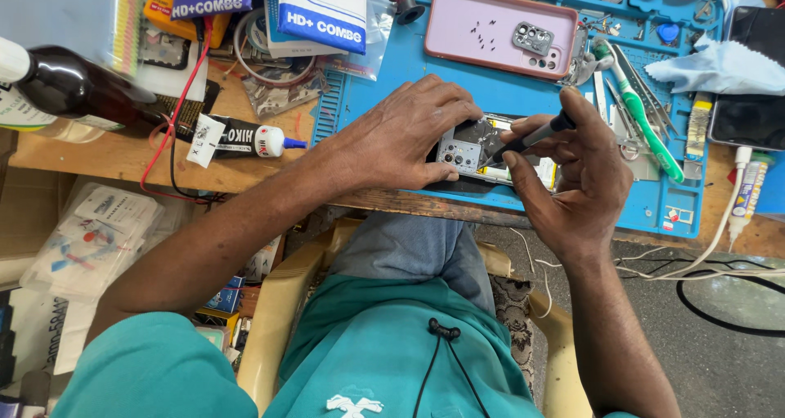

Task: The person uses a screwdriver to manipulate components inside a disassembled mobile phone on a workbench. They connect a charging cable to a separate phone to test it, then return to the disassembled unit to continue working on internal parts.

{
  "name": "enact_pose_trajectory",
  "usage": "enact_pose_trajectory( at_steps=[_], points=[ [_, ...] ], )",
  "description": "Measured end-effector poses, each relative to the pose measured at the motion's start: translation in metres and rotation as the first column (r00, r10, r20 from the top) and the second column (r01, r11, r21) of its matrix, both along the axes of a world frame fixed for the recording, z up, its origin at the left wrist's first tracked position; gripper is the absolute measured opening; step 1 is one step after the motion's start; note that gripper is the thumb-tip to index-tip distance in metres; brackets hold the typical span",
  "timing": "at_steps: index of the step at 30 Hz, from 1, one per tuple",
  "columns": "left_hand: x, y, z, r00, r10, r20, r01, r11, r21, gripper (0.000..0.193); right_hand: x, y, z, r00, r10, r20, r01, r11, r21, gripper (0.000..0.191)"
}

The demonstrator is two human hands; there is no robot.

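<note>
The left hand (pixel 401 136) presses flat, fingers spread, on the opened phone (pixel 482 152); the right hand (pixel 572 168) pinches a dark screwdriver (pixel 531 136). The phone looks light, rigid and fragile inside; best held by its frame edges.

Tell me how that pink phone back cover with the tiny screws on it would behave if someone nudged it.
The pink back cover looks thin and flat, so probably light and apt to slide on the blue mat. The loose screws lying on it would likely scatter. The camera bezel resting on it might shift too.
</note>
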State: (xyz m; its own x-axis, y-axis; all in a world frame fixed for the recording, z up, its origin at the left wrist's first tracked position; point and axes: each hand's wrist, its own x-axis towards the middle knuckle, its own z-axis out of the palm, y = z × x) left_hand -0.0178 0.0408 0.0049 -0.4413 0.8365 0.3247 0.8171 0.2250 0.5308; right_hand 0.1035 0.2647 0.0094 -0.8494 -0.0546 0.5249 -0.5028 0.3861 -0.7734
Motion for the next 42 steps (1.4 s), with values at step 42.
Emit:
enact_pose_trajectory(
  at_steps=[42],
  points=[
    [0.013,0.028,0.014,0.701,-0.286,0.653,0.002,0.916,0.4,0.063,-0.003,-0.012,0.038,0.981,-0.123,-0.152,0.173,0.907,0.384,0.047]
  ],
)
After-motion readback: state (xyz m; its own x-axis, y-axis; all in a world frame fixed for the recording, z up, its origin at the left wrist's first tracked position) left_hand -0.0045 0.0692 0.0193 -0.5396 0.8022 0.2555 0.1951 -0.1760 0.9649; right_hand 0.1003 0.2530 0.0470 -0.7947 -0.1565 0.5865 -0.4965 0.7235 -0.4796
